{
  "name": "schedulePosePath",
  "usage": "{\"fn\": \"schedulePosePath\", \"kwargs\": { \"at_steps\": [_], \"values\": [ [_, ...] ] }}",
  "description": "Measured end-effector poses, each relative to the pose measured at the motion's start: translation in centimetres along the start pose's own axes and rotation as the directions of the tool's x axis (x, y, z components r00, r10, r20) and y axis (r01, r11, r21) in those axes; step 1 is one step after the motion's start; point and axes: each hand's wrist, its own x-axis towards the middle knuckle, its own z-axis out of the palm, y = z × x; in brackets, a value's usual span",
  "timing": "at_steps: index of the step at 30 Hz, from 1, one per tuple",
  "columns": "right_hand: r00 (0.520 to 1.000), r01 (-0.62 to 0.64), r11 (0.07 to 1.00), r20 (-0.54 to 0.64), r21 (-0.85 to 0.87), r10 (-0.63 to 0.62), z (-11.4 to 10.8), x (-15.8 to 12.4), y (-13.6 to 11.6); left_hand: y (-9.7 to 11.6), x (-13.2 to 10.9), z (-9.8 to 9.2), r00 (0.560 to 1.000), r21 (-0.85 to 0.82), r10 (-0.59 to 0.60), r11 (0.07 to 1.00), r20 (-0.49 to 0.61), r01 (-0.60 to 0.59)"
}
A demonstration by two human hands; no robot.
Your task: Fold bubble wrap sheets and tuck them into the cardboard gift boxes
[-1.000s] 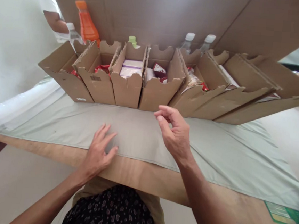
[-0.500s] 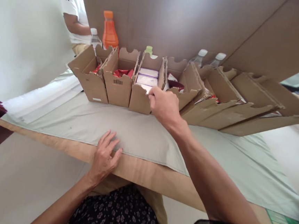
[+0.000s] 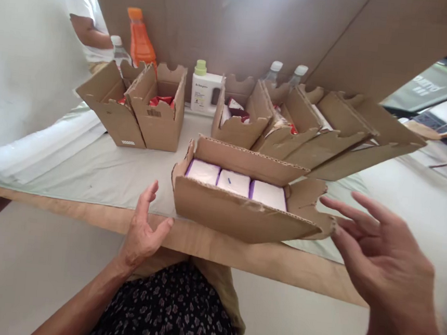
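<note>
A long open-topped cardboard box (image 3: 239, 213) lies crosswise near the table's front edge. Inside it, three white packs with purple edges (image 3: 233, 182) sit in a row; their contents are not shown. My right hand (image 3: 388, 249) is at the box's right end, fingers spread and curved. Its thumb and fingertips are close to the notched end flap, and I cannot tell if they touch it. To the left of the box, my left hand (image 3: 145, 228) is above the table's front edge, open with thumb and fingers apart, holding nothing.
Cardboard boxes with red packets (image 3: 162, 101) stand at the back left; several more boxes (image 3: 240, 127) lean at the back right. Between them is a white jug with a green cap (image 3: 204, 90). An orange bottle (image 3: 140, 40) and clear bottles stand behind. A person (image 3: 85, 25) is at far left.
The box of white packs has come out of the row, towards me, and turned crosswise. My right hand has moved right and opened. The jug behind is uncovered, and the view has shifted.
</note>
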Motion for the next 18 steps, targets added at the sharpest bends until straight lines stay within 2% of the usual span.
{"fn": "schedulePosePath", "kwargs": {
  "at_steps": [2, 4, 6, 10, 14, 16, 18],
  "values": [
    [0.991, -0.062, 0.99, 0.128, 0.13, 0.045, 0.1, -1.5, 2.2, 1.2, 0.0, 0.8, 0.996, -0.069, -0.02, 0.997, 0.082, 0.026],
    [0.963, -0.056, 0.99, 0.268, 0.127, 0.02, 1.4, -2.9, 3.7, 2.2, 0.0, 1.7, 0.985, -0.131, -0.049, 0.989, 0.166, 0.071],
    [0.953, -0.025, 0.997, 0.302, 0.071, 0.003, 3.2, -3.8, 4.4, 3.0, 0.2, 2.5, 0.975, -0.173, -0.067, 0.979, 0.212, 0.104],
    [0.985, -0.022, 1.0, 0.168, -0.007, 0.023, 6.3, -2.8, 3.3, 3.9, 1.6, 3.5, 0.984, -0.187, -0.068, 0.977, 0.163, 0.099],
    [0.999, -0.019, 1.0, 0.05, 0.002, 0.019, 7.4, 1.2, 2.3, 4.2, 6.0, 4.9, 0.992, -0.225, 0.027, 0.974, 0.122, 0.001],
    [0.999, -0.019, 0.999, 0.027, 0.047, 0.018, 8.2, 3.2, 2.8, 4.1, 8.4, 6.1, 0.992, -0.231, 0.046, 0.973, 0.116, -0.018],
    [1.0, -0.02, 0.996, 0.015, 0.086, 0.019, 9.1, 4.3, 3.9, 3.7, 10.0, 7.0, 0.987, -0.218, 0.037, 0.976, 0.157, -0.001]
  ]
}}
